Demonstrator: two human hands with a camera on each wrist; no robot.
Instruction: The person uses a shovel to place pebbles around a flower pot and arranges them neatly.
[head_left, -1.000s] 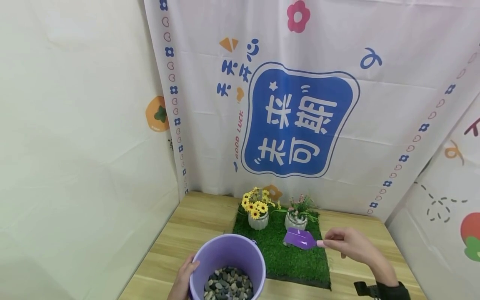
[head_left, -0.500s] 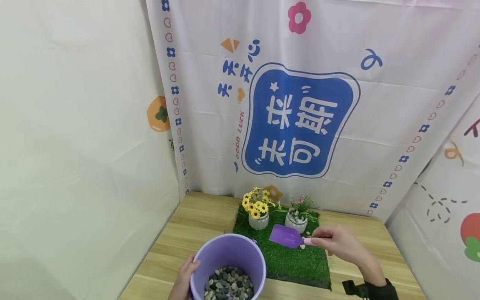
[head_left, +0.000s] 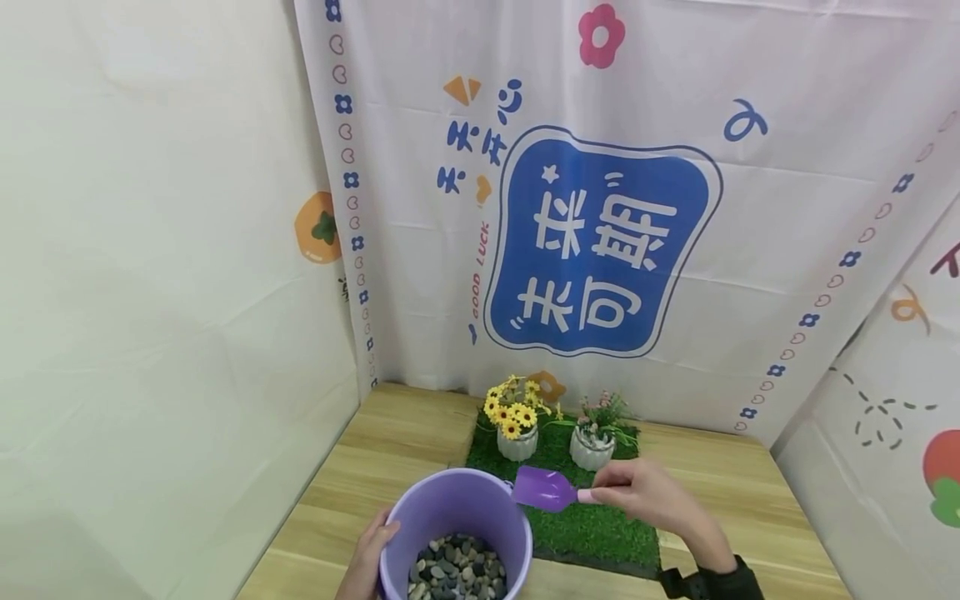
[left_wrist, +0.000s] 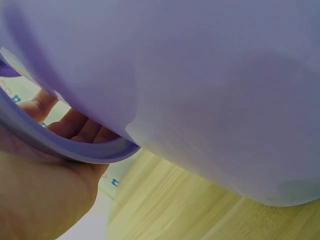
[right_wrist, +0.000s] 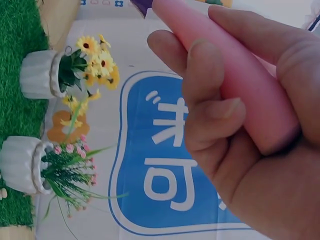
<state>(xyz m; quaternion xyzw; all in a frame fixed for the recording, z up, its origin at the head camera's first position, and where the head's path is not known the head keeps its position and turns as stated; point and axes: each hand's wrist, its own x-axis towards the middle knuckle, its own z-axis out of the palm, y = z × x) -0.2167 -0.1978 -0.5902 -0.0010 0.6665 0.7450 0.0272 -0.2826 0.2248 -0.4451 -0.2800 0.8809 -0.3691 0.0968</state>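
Note:
A purple bucket [head_left: 450, 504] with a layer of mixed pebbles [head_left: 459, 568] at its bottom stands at the front. My left hand [head_left: 366, 557] grips its left rim, thumb over the edge. In the left wrist view the bucket's handle [left_wrist: 75, 150] crosses the palm, and several fingers lie between it and the wall. My right hand [head_left: 647, 500] grips the pink handle [right_wrist: 225, 70] of a toy shovel, whose purple blade [head_left: 543, 490] is tilted and reaches the bucket's right rim in the head view. No pebbles show on the blade.
Behind lies a green turf mat [head_left: 600, 533] on a wooden table [head_left: 405, 425]. Two white pots stand on it: one with yellow flowers [head_left: 517, 442], one with small pink flowers [head_left: 591, 450]. A pebble [right_wrist: 4, 193] shows beside the second pot. Printed cloth [head_left: 420, 275] hangs behind.
My right hand has carried the shovel leftward from beside the pink-flower pot to the bucket's right rim. Pebbles seen on the turf midway are hidden in the head view now. The left hand stays put.

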